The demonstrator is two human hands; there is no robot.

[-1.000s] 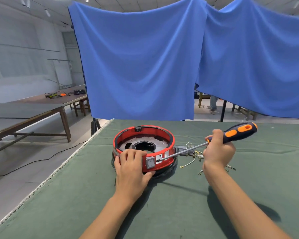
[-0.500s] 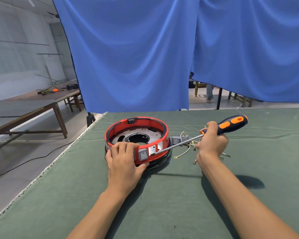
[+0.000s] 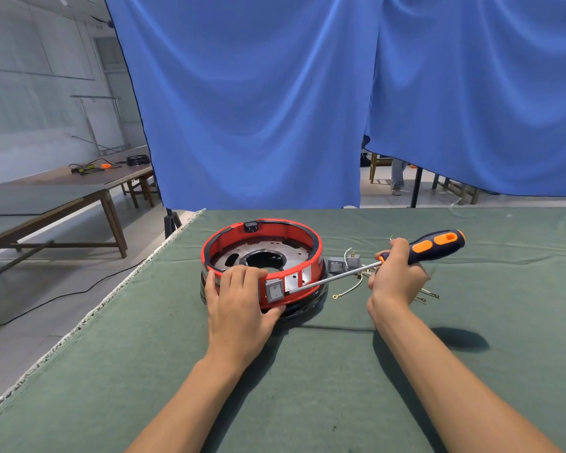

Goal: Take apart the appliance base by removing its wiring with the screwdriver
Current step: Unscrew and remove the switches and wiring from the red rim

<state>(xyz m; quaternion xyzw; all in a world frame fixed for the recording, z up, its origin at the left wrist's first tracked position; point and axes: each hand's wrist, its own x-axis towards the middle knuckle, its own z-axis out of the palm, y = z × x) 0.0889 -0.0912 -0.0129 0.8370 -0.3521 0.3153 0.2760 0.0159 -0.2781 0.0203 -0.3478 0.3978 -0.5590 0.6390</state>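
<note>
Blue curtain hangs across the whole far side, just behind the table edge. Green-covered table fills the near half. Wooden bench stands well off to the far left with cables and small tools on it.

Appliance base, a red ring with a metal plate inside, sits left of centre on the table. Left hand grips its near rim: fingers curled over the top edge, thumb under the near side, covering part of the wall next to a grey rocker switch.

Right hand is clamped around the screwdriver at the front of its black-orange handle. Shaft slopes down-left, tip touching the base's outer wall just right of the switch.

Loose wiring with ring terminals and two small grey switch blocks lie on the cloth right of the base, under and behind the shaft, partly hidden by the right hand.
</note>
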